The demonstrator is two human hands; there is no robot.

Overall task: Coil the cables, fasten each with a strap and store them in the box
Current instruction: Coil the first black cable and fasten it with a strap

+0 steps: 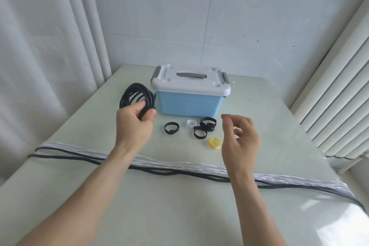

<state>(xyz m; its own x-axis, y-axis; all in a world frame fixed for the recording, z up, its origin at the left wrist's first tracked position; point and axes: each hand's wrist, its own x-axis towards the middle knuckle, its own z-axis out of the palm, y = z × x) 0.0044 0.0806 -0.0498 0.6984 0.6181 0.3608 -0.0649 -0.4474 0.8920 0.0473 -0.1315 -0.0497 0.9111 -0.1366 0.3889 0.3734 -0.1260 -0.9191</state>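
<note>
Holding black coil (137,94) upright in your left hand (134,124), fingers curled round loops so they stayed gathered, beside closed box (187,104). Your right hand (240,136) hovered empty, fingers loosely bent, over straps (205,126) on table (279,126), likely to pick one. Uncoiled cables (179,168) lay across near edge.

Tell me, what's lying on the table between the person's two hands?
In the head view, between left hand and right hand: black straps, one white strap.
</note>
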